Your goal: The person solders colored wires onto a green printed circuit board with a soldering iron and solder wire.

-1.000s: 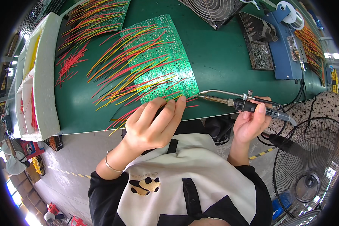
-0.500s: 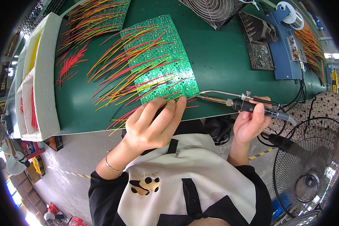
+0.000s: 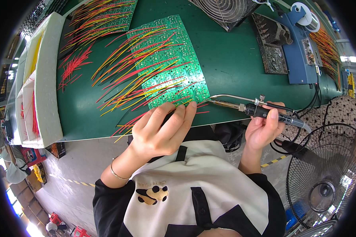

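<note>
A green circuit board [image 3: 174, 59] lies on the green table [image 3: 233, 67], with several red and yellow wires [image 3: 134, 79] fanning off its left side. My left hand [image 3: 162, 130] rests flat on the board's near edge, fingers together and pressing on wire ends. My right hand [image 3: 263, 130] grips the black handle of a soldering iron [image 3: 245, 107]. The iron's tip points left and sits at the board's near right corner, close to my left fingertips. A thin metal tube runs along the top of the iron.
A second wired board [image 3: 103, 17] lies at the far left. White foam trays [image 3: 47, 79] line the left edge. A blue soldering station [image 3: 300, 51], a dark tray [image 3: 271, 43] and a grille fan [image 3: 225, 10] sit at the back. A standing fan [image 3: 324, 181] is at my right.
</note>
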Demonstrator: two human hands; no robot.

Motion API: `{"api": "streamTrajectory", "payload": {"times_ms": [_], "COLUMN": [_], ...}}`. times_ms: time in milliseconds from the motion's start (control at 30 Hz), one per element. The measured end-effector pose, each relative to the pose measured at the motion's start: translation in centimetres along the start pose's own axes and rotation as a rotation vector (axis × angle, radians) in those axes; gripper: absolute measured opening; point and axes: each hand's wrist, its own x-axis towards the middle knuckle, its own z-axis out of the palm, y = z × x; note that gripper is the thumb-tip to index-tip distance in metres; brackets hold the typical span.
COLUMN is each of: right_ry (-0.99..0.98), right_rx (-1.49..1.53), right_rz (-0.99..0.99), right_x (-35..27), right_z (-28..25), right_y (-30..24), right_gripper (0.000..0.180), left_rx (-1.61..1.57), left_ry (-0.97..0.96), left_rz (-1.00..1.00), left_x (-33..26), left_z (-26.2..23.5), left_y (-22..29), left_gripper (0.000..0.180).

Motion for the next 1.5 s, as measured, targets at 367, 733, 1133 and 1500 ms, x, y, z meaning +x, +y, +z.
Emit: {"api": "streamTrajectory", "payload": {"times_ms": [367,733,1133,1500], "right_ry": [0.028,0.078,0.269,0.217], "right_rx": [-0.002,0.122,0.225,0.176], "right_rz": [0.026,0.020,0.128,0.099], "right_x": [-0.1,0.7,1.3,1.0], "right_z": [-0.3,0.5,-0.6,0.0], "right_y": [-0.1,-0.2,0.4,0.2], "right_gripper": [0.023,0.023,0.027,0.024], "left_rx": [-0.002,-0.131,0.006,0.464], "left_ry": [0.000,-0.012,0.221,0.093], "left_rz": [-0.006,-0.077,-0.569,-0.788], "left_x": [0.1,0.4,-2.1,-4.6], "left_z": [-0.2,-0.6,-11.1,-21.0], "left_y": [0.3,0.0,-6.4,-20.5], "left_gripper": [0.040,0.034,0.028,0.013]}}
